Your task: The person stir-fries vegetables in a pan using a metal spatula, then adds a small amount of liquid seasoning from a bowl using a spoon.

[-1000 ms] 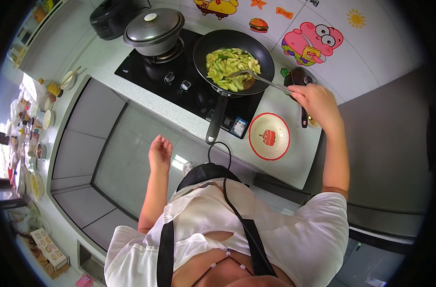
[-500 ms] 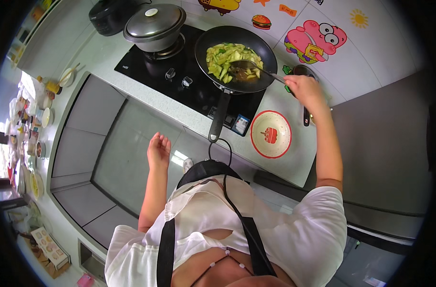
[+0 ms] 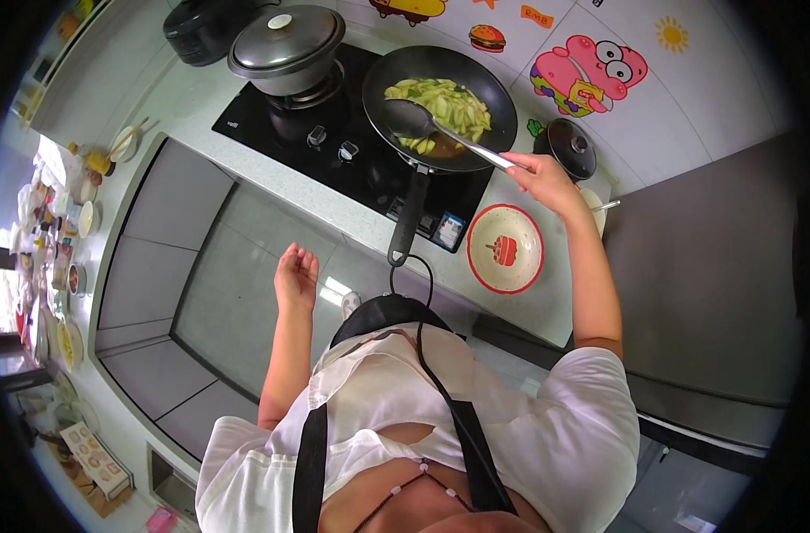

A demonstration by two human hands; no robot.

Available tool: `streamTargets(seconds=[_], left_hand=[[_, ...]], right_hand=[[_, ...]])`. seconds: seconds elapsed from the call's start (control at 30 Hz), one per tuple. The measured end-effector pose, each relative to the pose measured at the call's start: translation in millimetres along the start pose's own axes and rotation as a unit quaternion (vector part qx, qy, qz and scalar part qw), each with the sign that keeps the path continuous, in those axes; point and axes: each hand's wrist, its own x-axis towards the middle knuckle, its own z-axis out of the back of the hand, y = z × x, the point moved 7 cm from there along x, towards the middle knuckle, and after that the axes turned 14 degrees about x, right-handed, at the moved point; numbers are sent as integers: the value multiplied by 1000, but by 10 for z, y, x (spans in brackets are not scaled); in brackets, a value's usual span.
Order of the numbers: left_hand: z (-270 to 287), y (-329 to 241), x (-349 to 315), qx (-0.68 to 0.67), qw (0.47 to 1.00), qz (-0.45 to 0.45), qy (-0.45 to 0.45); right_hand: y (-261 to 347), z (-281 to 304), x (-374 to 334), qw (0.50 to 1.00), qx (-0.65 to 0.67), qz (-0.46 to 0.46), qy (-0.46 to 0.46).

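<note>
My right hand is closed round the handle of a metal ladle. The ladle reaches leftward into a black frying pan, its head at the pan's left side by the food. Green and pale yellow sliced vegetables lie in the pan, with some brownish liquid near its front. The pan sits on the black hob, its long handle pointing toward me. My left hand hangs over the floor, away from the counter, with loosely curled fingers and nothing in it.
A white bowl with a red rim stands on the counter right of the pan. Left of the pan, a lidded grey pot sits on the hob. A small dark lidded pot stands beyond my right wrist. A dark fridge-like panel borders the right.
The ladle's head has moved left across the pan, from the vegetables' front right to the left side. My right hand has shifted left and slightly down. My left hand stays put.
</note>
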Motion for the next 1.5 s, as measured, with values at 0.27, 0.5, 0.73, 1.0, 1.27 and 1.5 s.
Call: streamTargets(seconds=[0.27, 0.5, 0.73, 1.0, 1.27, 1.5], left_hand=[[-99, 89, 53, 2, 1000, 8, 6], [-103, 102, 23, 8, 1000, 12, 3], [-56, 116, 10, 0, 1000, 10, -2], [25, 100, 3, -9, 1000, -1, -6], [39, 116, -21, -26, 1000, -2, -14], [100, 46, -56, -39, 999, -15, -34]], right_hand=[[43, 503, -264, 985, -129, 35, -111], [694, 871, -565, 920, -369, 64, -117], [769, 958, -344, 864, -489, 73, -98], [724, 933, -110, 879, -465, 56, -91], [712, 1092, 298, 819, -546, 115, -135], [817, 907, 353, 806, -526, 220, -158]])
